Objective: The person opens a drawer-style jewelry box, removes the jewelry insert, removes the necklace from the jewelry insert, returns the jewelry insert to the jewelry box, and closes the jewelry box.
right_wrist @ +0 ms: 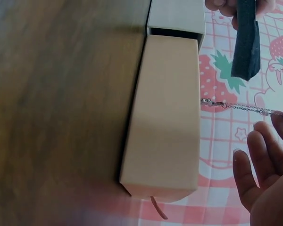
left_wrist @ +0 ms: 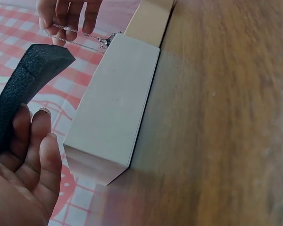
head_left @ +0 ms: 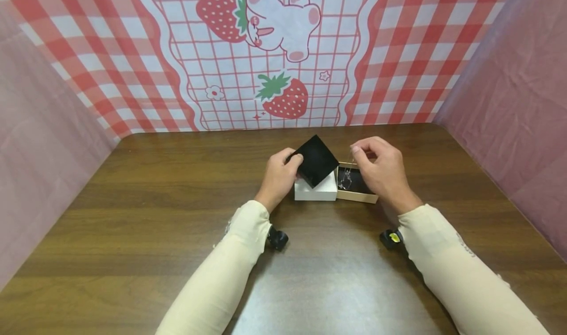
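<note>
My left hand (head_left: 280,178) grips a square black foam pad (head_left: 316,161) by one corner, tilted above a white box (head_left: 315,193). In the left wrist view the pad (left_wrist: 26,82) shows its thick edge. Between thumb and fingertip my right hand (head_left: 384,170) pinches a thin silver chain with small beads (head_left: 345,178). The chain hangs down in a loop over a tan box (head_left: 357,197) with a dark inside. From the right wrist, the chain (right_wrist: 245,108) runs taut to the box's rim, where its lower end is partly hidden.
Both small boxes stand side by side on a brown wooden table (head_left: 177,217). A short ribbon tab (right_wrist: 159,208) sticks out of the tan box's end. Behind the table hangs a red checked cloth (head_left: 390,69) with strawberries; pink cloth (head_left: 509,104) flanks the sides.
</note>
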Available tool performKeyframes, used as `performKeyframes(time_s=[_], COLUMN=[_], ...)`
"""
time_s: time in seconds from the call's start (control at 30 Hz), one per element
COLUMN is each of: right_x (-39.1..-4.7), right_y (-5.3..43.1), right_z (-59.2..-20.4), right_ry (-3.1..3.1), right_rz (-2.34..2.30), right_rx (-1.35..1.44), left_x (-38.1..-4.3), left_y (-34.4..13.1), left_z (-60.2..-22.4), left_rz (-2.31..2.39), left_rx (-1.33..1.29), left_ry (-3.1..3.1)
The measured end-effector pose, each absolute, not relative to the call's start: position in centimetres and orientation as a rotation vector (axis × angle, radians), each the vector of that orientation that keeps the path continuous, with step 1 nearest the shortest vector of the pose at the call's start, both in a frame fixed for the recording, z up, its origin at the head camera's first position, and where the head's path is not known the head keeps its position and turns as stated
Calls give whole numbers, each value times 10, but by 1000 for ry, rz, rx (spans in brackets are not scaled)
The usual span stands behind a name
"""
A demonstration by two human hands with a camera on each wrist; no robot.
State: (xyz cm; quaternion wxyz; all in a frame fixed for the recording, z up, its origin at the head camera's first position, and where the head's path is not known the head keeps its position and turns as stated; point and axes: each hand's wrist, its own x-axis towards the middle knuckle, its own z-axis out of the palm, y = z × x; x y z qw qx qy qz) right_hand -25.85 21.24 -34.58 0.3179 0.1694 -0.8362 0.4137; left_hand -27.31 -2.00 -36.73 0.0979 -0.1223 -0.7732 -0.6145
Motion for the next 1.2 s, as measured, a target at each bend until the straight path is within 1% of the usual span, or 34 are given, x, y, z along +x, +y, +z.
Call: performKeyframes(time_s=[0.6,1.2], right_x=[-257,-250], right_y=[215,225], right_z=[-333,-315], right_ry=[-2119,-2151], right_rz=[1106,1059], right_rx=[496,453], left_x=[-273,-274], left_y=[-21,-19], left_z=[-372,-372], left_rz=[-1852,-1872], left_rx=[-388,-421], left_ry=[-2306,-2298])
